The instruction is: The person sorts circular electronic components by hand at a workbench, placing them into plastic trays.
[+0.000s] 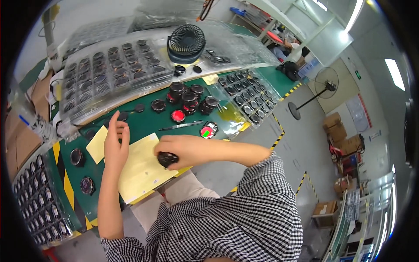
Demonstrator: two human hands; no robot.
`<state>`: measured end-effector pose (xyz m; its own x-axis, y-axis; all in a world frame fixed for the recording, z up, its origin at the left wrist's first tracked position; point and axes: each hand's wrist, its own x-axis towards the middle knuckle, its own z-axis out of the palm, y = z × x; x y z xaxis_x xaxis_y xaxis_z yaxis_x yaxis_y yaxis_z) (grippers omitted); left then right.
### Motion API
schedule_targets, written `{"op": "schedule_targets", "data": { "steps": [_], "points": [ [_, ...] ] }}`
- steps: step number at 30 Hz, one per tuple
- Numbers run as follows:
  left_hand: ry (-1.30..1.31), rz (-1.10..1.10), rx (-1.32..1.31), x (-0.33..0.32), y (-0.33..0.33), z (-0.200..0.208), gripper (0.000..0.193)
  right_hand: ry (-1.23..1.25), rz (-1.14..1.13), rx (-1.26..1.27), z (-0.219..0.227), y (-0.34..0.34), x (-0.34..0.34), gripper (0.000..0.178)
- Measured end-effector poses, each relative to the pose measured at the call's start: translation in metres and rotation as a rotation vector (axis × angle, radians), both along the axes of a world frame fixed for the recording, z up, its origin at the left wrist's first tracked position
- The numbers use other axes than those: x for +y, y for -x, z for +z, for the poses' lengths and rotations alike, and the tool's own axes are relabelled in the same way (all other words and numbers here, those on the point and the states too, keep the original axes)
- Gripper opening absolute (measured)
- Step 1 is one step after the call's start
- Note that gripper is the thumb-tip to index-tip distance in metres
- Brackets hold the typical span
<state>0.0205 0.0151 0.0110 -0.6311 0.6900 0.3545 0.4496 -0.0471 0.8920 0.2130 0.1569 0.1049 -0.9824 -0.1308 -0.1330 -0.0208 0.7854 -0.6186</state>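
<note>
Over the yellow paper sheet [139, 174], my right hand [185, 148] grips a round black watch case [167, 160], its fingers wrapped over the top. My left hand [117, 142] is raised by the sheet's left edge, fingers stretched and apart, holding nothing. A small yellow slip [97, 145] lies just beside it. Farther left on the green mat rest two more round watch cases, an upper one [77, 157] and a lower one [87, 185]. Beyond the sheet lies a pen [181, 125], close to a round part with a red face [178, 115] and a red-and-green one [208, 130].
Stacked round cases [190, 101] stand mid-table. Clear trays of round parts sit at the back left [113, 65], right [248, 94] and near left [41, 201]. A black desk fan [186, 41] stands behind. Striped tape marks the table edge; another person [294, 52] sits far off.
</note>
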Motion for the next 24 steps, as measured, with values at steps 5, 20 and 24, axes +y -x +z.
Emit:
{"op": "schedule_targets", "data": {
  "steps": [5,20,24],
  "points": [
    [0.125,-0.023,0.280,0.005,-0.015,-0.008,0.049,0.059,-0.235,-0.087,0.020,-0.086,0.063,0.048],
    [0.196,-0.080,0.532,0.025,-0.014,-0.020,0.043,-0.428,-1.252,0.074,-0.039,-0.251,0.484,0.056],
    [0.289,-0.070,0.616,0.026,-0.015,-0.024,0.044,-0.568,-1.303,0.262,-0.074,-0.224,0.584,0.053]
  ]
}}
